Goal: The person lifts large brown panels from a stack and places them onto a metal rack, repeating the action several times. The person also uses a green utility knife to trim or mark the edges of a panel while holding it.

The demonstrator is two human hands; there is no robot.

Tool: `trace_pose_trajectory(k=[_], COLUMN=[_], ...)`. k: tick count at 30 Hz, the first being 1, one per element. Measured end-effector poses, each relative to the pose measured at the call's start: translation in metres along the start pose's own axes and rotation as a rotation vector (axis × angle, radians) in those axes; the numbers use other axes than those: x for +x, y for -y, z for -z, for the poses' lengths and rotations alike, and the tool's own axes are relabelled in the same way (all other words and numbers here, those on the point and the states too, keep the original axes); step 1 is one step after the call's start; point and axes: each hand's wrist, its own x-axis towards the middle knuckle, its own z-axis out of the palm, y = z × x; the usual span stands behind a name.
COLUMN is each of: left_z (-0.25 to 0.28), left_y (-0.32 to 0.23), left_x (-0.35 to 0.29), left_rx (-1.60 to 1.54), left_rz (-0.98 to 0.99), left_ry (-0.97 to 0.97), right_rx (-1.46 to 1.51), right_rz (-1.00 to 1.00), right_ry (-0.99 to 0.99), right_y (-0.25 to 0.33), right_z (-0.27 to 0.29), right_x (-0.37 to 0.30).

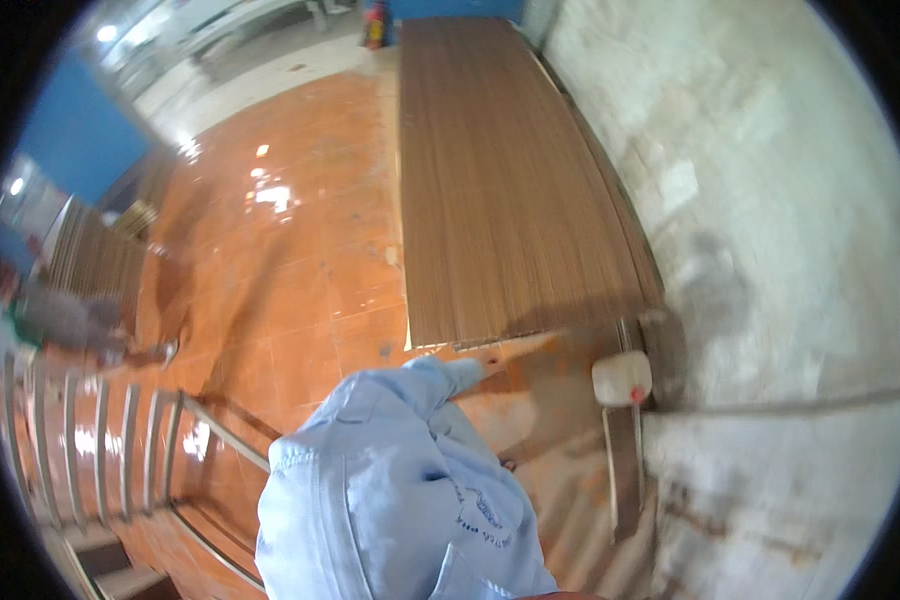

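Blue sleeve (448, 376) near the brown board (515, 190), mid-frame.
I can't tell either hand's grip; level support should suit.

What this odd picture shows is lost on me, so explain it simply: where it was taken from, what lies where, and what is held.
There is no machine here. A person wears a wide camera on the head; it looks down, and its lens bends straight edges. The light-blue shirt below is the wearer's own, and a sleeve reaches toward the near end of a long brown board. Neither hand shows clearly, so I can't tell what, if anything, is held. A shadow crosses the board's near end. To its right is a pale wall; to its left, an orange floor, a barred rack and another person.
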Motion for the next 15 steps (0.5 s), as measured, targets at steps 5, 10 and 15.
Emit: trace_pose_trajectory(k=[5,10,15], left_z=[0.0,-0.043,-0.077], left_y=[0.084,0.129,0.126], left_x=[-0.09,-0.159,-0.139], left_rx=[-0.329,-0.518,-1.097], left_rz=[0.603,0.902,0.839], left_ry=[-0.365,-0.613,-0.789], right_rx=[-0.3,-0.533,-0.67], right_rz=[0.095,0.147,0.166], right_ry=[0.106,0.201,0.164], right_y=[0.216,0.376,0.46], right_z=[0.025,-0.024,-0.095], right_x=[0.089,0.145,0.154])
